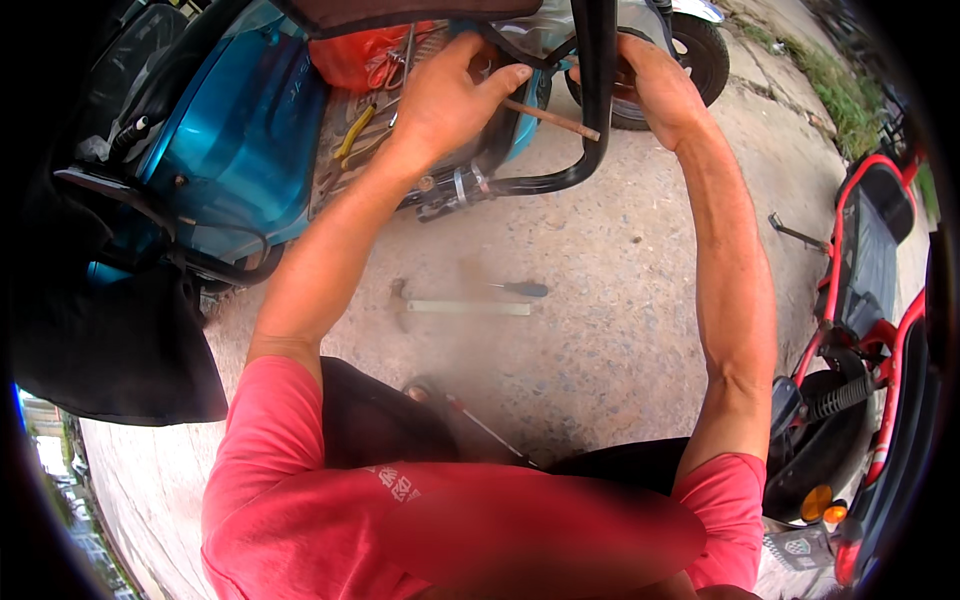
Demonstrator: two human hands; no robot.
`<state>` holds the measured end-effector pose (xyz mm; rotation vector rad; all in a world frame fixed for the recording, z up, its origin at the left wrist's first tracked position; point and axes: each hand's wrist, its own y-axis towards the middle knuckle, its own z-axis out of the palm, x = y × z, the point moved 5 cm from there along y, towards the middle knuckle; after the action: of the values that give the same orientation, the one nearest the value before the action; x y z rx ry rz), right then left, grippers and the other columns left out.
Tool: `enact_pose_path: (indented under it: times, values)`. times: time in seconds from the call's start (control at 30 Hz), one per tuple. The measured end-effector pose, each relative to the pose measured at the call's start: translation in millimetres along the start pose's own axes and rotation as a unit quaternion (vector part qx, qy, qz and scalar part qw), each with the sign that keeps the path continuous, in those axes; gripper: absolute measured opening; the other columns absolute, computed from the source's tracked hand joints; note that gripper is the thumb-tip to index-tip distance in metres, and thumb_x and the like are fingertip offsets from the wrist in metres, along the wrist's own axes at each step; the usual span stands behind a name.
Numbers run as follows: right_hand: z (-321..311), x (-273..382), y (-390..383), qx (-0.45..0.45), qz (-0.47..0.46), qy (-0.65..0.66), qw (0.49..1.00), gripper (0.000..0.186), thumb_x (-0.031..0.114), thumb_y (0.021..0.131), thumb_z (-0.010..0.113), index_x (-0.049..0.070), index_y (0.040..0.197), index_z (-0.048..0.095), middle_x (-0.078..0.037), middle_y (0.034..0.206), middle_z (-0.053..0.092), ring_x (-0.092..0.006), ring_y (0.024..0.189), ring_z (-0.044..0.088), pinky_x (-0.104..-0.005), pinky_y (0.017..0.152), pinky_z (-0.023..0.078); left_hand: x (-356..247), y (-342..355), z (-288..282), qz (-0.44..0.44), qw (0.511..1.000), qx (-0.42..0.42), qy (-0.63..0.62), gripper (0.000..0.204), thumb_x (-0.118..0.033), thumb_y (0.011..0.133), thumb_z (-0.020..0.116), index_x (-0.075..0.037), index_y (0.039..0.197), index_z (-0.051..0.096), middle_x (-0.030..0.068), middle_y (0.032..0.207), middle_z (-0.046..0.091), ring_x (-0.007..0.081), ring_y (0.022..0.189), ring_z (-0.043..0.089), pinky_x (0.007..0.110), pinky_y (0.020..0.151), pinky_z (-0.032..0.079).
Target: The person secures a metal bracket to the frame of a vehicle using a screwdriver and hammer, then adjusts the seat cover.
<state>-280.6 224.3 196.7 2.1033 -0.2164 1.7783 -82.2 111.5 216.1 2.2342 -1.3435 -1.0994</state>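
Observation:
Both arms reach forward to the front of a blue three-wheeled or scooter-like vehicle (240,140). My left hand (445,100) is closed near black cables (530,62), its thumb pointing right; the fingertips are hidden. Just below that thumb a thin brown rod (550,119) slants toward a thick black frame tube (597,85); whether the hand grips it I cannot tell. Around the tube's right side curls my right hand (665,92), with a fingertip showing on the tube's left. What lies within its bent fingers is hidden.
Yellow-handled pliers (355,133) and other tools lie on the footboard beside a red bag (360,60). On the concrete ground are a hammer (470,308) and a screwdriver (525,289). A front wheel (700,65) stands beyond my right hand; a red-framed vehicle (860,260) is at right.

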Motion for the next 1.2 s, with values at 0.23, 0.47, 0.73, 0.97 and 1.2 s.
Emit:
enact_pose_path:
  times: [0.23,0.47,0.73,0.97,1.2]
  values:
    - [-4,1,-8,0.055,-0.063,-0.03,0.996,0.065,0.058,0.099,0.046,0.006,0.136,0.057,-0.012,0.122,0.068,-0.0214,0.116,0.064,-0.044,0.108,0.043,-28,18,-10,0.045,0.991,-0.11,0.058,0.052,-0.042,0.083,0.076,0.001,0.111,0.068,0.0198,0.099,0.072,0.0314,0.095,0.07,0.04,0.084,0.052]
    - [12,18,-39,0.022,-0.178,-0.284,0.942,0.102,0.046,0.063,0.09,-0.001,0.143,0.048,-0.02,0.134,0.06,-0.0319,0.127,0.058,-0.0447,0.11,0.043,-31,50,-3,-0.074,0.983,-0.112,-0.121,0.055,-0.04,0.082,0.076,0.004,0.114,0.067,0.0269,0.109,0.07,0.0373,0.103,0.068,0.044,0.09,0.051]
    - [11,29,-41,-0.036,-0.198,-0.404,0.892,0.076,0.036,0.064,0.085,-0.003,0.123,0.06,-0.02,0.115,0.067,-0.0348,0.11,0.065,-0.0431,0.099,0.05,-19,50,24,-0.006,0.978,-0.063,-0.199,0.049,-0.033,0.09,0.068,0.004,0.121,0.064,0.0225,0.118,0.069,0.0363,0.111,0.066,0.042,0.095,0.049]
    - [6,38,-37,-0.033,-0.201,-0.469,0.859,0.07,0.047,0.062,0.084,-0.003,0.107,0.066,-0.018,0.092,0.07,-0.0331,0.087,0.07,-0.0421,0.079,0.055,9,14,14,-0.063,0.994,0.061,-0.063,0.06,-0.056,0.083,0.072,-0.001,0.107,0.071,0.0173,0.095,0.073,0.0324,0.093,0.07,0.041,0.087,0.052]
    - [4,37,-34,-0.04,-0.202,-0.496,0.843,0.072,0.051,0.06,0.086,-0.004,0.102,0.067,-0.017,0.088,0.071,-0.0311,0.081,0.071,-0.0393,0.076,0.057,21,-4,7,-0.147,0.975,0.163,0.021,0.062,-0.056,0.088,0.068,0.004,0.105,0.069,0.017,0.09,0.073,0.028,0.086,0.071,0.039,0.079,0.054]
